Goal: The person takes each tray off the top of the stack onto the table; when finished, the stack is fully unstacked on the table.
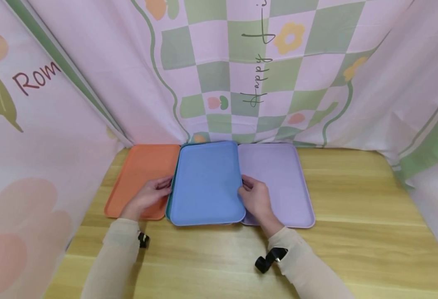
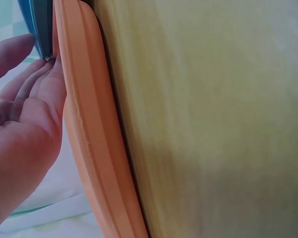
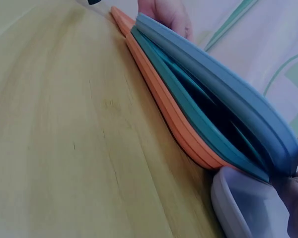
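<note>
A blue tray [image 1: 207,182] lies uppermost in a stack, over a teal tray [image 3: 181,101] and an orange tray [image 3: 156,91]. My right hand [image 1: 255,197] pinches its right edge, thumb on top. That side is raised, with a dark gap above the teal tray in the right wrist view. At the opposite edge my left hand [image 1: 149,195] holds the blue tray's side, its thumb against the rim and its fingers lower down by the teal edge. Another orange tray [image 1: 142,168] lies flat under my left wrist. A purple tray [image 1: 279,182] lies flat on the right, partly under my right hand.
The trays sit in a row on a wooden table [image 1: 353,207], close to a patterned curtain [image 1: 241,83] behind it. More curtain [image 1: 35,145] hangs along the left side. Black wrist cameras [image 1: 269,259] are strapped over the sleeves.
</note>
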Motion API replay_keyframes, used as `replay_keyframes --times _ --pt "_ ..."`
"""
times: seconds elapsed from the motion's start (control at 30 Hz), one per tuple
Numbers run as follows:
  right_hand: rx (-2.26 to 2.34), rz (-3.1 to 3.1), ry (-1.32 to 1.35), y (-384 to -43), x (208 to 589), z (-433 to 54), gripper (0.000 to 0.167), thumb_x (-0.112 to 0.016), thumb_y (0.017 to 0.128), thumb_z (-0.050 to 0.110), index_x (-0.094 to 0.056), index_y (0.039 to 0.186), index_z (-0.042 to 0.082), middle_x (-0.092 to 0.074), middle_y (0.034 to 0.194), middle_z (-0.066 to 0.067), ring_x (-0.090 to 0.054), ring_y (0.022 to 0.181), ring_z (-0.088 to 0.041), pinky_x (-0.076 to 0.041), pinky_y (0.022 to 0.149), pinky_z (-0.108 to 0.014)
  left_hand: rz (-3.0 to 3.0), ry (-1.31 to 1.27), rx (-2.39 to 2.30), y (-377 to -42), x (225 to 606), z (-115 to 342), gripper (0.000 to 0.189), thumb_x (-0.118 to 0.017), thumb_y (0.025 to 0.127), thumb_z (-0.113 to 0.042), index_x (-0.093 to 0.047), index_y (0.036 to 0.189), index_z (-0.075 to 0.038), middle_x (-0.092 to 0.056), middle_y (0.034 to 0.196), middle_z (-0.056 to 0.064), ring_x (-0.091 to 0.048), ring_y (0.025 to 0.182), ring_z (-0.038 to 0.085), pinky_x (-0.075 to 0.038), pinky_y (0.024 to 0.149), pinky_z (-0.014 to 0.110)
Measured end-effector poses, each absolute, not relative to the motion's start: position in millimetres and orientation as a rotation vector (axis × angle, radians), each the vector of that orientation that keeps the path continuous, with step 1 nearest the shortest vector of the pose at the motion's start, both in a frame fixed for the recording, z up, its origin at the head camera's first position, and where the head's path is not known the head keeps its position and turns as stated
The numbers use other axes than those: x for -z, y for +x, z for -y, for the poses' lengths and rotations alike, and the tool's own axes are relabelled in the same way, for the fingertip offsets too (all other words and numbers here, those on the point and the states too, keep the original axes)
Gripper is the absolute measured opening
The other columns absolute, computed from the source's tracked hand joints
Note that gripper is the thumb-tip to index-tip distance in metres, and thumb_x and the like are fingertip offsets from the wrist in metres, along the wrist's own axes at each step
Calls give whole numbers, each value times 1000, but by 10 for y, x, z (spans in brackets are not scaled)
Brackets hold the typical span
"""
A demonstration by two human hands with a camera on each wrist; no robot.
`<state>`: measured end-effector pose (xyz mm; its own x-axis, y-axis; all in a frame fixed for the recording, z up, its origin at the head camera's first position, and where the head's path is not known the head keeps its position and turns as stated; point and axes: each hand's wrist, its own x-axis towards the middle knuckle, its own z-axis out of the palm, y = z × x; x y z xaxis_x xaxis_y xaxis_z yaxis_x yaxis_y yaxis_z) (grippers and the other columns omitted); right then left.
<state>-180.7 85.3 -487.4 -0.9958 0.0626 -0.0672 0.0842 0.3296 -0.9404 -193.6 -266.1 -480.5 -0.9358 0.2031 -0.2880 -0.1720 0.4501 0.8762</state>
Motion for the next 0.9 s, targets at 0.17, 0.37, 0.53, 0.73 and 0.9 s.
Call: replay_keyframes --times 0.17,0.37,0.53,0.73,0.9 --pt "1831 -2559 161 -1791 4888 -887 48 -58 94 -2 -66 141 -9 -71 135 -30 -73 125 -41 -62 103 -41 -2357 86 -1465 -1922 4789 2682 62 -58 110 -5 -33 165 7 -36 170 29 -33 161 43 -40 127 54" --pt "1893 -2538 218 -1772 4931 -894 45 -60 95 -1 -69 139 -7 -73 131 -29 -73 124 -40 -63 99 -32 -2346 100 -1467 -1931 4802 2692 63 -58 109 -4 -32 166 7 -34 170 30 -31 162 43 -40 127 53" --pt "1929 -2562 262 -1760 4967 -892 39 -63 96 0 -73 134 -5 -76 124 -28 -76 120 -39 -63 92 -21 -2354 98 -1449 -1918 4789 2682 63 -58 110 -5 -32 166 6 -34 171 29 -31 162 44 -40 127 53" --pt "1956 -2574 314 -1749 4985 -931 36 -63 99 2 -75 132 -4 -77 123 -28 -76 118 -38 -62 88 -18 -2359 78 -1445 -1929 4809 2683 63 -59 110 -7 -33 167 3 -35 172 26 -33 162 40 -42 126 51" --pt "1979 -2553 361 -1743 4991 -1004 36 -64 101 3 -73 136 -4 -75 128 -28 -74 122 -37 -62 92 -21 -2363 88 -1452 -1936 4822 2691 64 -60 109 -6 -33 166 4 -36 171 26 -33 162 41 -41 127 50"
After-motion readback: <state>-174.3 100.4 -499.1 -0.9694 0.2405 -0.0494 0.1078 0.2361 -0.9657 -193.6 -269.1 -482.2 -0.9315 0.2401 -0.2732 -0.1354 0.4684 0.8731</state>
